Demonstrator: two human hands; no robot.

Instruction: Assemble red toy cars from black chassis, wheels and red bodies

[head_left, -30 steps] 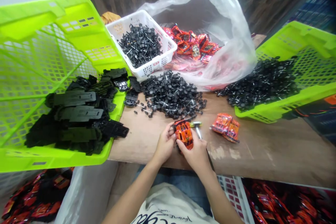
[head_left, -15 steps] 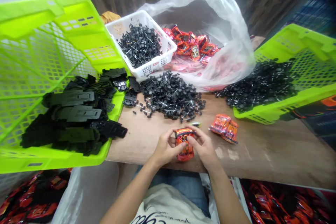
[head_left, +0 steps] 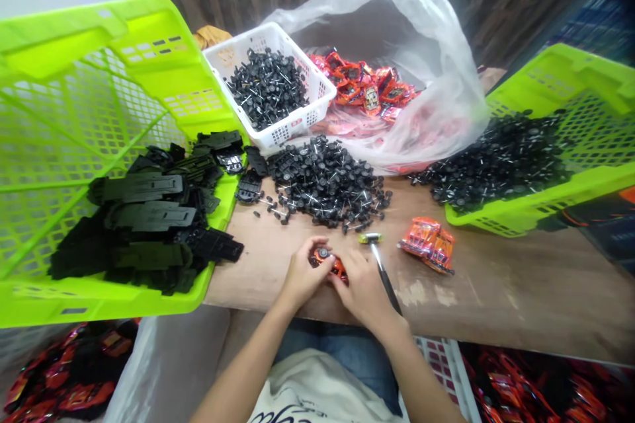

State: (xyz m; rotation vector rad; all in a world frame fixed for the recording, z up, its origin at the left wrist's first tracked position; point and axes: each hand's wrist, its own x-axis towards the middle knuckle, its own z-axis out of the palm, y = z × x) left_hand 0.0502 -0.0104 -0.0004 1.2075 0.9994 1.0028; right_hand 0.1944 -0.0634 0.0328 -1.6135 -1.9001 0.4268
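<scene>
An orange toy car (head_left: 339, 269) is held between both hands just above the near edge of the table, turned on its side with a black wheel showing. My left hand (head_left: 306, 276) is closed round its left end. My right hand (head_left: 366, 285) grips the other end, and its fingers hide much of the body. Just right of that hand lies a small hammer (head_left: 378, 258) with a yellow-green head and dark handle. Farther right, two orange toy cars (head_left: 427, 243) rest side by side. Beyond my hands is a heap of black wheels on metal axles (head_left: 325, 182).
At left, a green crate (head_left: 196, 297) holds black chassis plates (head_left: 149, 215). A white basket (head_left: 320, 109) of wheel axles stands behind, beside a plastic bag (head_left: 446, 106) of orange car bodies (head_left: 367, 86). Another green crate (head_left: 516, 221) with wheel axles is at right.
The toy car has been turned from top-up onto its side, and both hands have shifted slightly left. The hammer's handle, hidden before, now shows.
</scene>
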